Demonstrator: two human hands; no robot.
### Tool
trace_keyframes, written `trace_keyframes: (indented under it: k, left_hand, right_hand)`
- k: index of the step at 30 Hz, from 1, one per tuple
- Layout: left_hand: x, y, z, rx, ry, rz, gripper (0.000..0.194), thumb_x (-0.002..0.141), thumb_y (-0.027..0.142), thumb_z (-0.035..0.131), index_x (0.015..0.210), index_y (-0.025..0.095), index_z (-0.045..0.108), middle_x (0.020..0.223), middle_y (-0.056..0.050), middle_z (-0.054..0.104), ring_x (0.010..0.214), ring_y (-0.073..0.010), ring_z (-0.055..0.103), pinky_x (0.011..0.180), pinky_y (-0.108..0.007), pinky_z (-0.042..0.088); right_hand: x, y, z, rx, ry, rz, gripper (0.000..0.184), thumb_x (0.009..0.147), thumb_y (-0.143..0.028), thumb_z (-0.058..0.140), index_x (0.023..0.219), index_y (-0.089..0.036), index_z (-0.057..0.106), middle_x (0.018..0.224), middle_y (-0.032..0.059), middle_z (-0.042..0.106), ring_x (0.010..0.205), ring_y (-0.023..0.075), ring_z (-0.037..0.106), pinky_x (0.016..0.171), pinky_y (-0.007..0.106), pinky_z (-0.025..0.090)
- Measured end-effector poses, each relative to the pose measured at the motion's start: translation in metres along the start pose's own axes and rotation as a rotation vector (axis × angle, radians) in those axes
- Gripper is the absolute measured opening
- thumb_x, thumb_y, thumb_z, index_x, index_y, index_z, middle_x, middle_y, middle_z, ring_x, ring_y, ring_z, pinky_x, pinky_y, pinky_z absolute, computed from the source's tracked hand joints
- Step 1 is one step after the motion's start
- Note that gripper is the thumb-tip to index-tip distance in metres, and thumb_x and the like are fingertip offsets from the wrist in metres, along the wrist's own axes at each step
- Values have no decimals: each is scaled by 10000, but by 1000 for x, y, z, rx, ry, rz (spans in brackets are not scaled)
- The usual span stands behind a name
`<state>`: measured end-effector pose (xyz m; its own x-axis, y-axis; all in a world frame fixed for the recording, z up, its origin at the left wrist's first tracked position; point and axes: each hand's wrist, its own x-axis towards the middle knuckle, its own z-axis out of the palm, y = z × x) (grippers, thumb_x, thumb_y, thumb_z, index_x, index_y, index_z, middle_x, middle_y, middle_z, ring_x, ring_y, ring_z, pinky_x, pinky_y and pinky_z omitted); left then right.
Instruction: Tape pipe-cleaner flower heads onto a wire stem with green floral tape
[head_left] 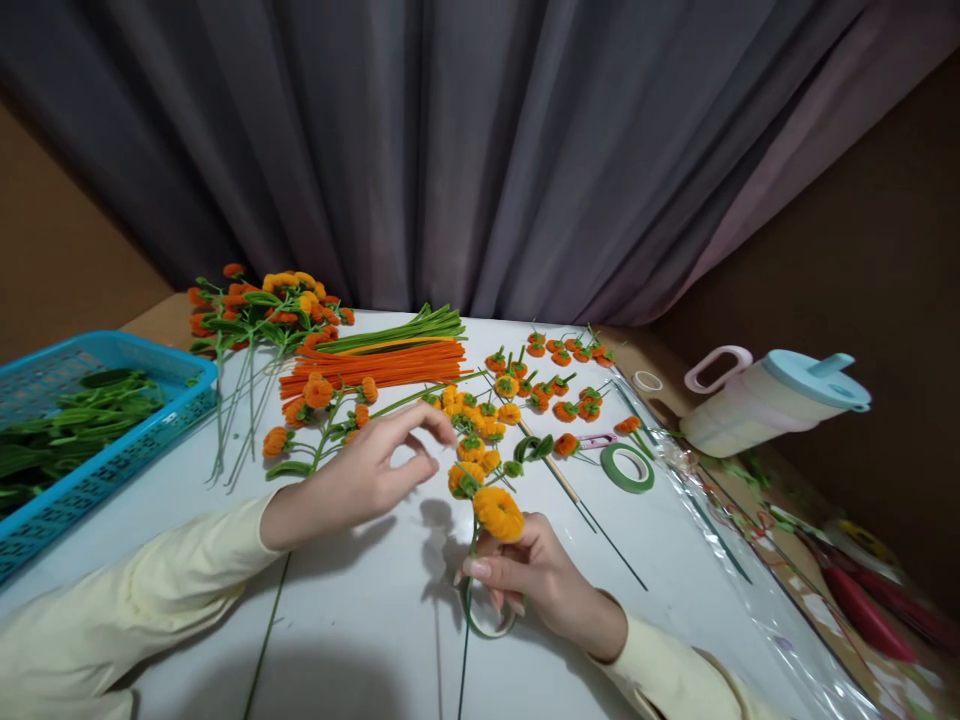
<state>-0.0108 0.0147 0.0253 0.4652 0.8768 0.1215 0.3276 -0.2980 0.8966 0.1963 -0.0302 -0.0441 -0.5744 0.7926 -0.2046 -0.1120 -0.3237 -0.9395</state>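
My right hand (544, 580) pinches the stem of a flower spray made of fuzzy pipe cleaners. A large yellow-orange flower (499, 513) tops the front of it, and a thin dark wire (465, 660) runs down below. A ring of green floral tape (491, 632) hangs at the same fingers, partly hidden by them. My left hand (367, 465) hovers to the left of the spray, thumb and forefinger apart, with nothing visible between them. Just beyond its fingertips lie small yellow flower heads (472, 448). An orange flower stem (322, 440) with several blooms lies behind my left wrist.
A blue basket (105, 450) of green leaves stands left. Behind are finished flowers (277, 310), orange pipe cleaners (382, 365) and green ones (420, 325). Orange flower heads (566, 410), a green tape roll (628, 467), a tumbler (757, 400) and red-handled pliers (866, 610) lie right.
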Motion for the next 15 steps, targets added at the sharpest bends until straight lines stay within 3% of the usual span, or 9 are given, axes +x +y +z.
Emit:
trace_keyframes:
  k: [3,6,10,15]
  left_hand:
    - [11,-8,-5,-211,-217,79,441,708,136,480,1138,207,542,1247,-43,534,1198,-239,425,1036,-373,297]
    - [15,-7,-5,-278,-411,55,324,763,191,500,1071,177,598,1173,-63,592,1122,-255,488,989,-370,342]
    - [14,1,-2,-178,-400,-37,232,828,296,526,960,140,635,918,-55,637,848,-189,559,753,-267,423]
    - [10,5,3,-122,-364,-107,308,856,395,513,821,120,648,673,-4,548,618,-118,458,556,-214,349]
  right_hand:
    - [0,1,-2,38,-39,9,279,691,-361,766,672,-89,707,438,-28,526,340,33,375,346,181,249]
    - [0,1,-3,36,-64,5,279,701,-364,758,656,-93,706,444,-24,533,334,28,367,343,181,251]
    - [-1,0,-3,9,-48,0,282,699,-372,757,645,-103,695,430,-34,512,330,31,355,338,187,244]
    - [0,1,-1,-24,-4,5,293,707,-374,750,626,-106,666,413,-37,497,329,33,337,339,197,211]
